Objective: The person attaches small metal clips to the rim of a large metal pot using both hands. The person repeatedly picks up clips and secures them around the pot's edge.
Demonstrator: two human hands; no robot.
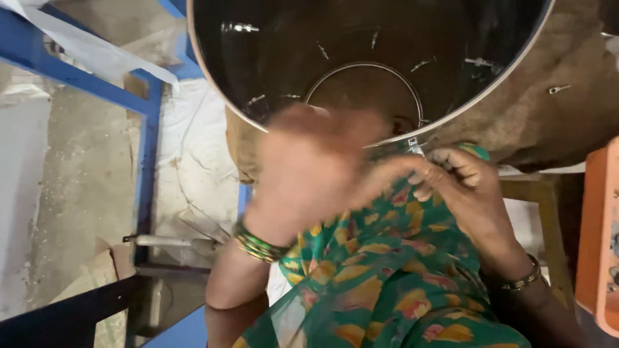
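A large shiny metal drum [271,38] with a dark inside fills the top of the head view; small bolts stud its wall and a round ring opening [364,90] shows at its bottom. My left hand [309,167], blurred by motion, is raised at the drum's near rim with green and gold bangles on the wrist. My right hand [461,187] pinches a small metal clip or bolt [414,147] on the rim, fingers closed around it. Green cloth with yellow and pink leaves [380,277] drapes below both hands.
A blue metal frame [151,148] stands at the left over a dusty concrete floor [77,193]. White sacking [193,167] lies under the drum. Brown powder coats the drum's outside [567,96]. An orange box [599,245] sits at the right edge.
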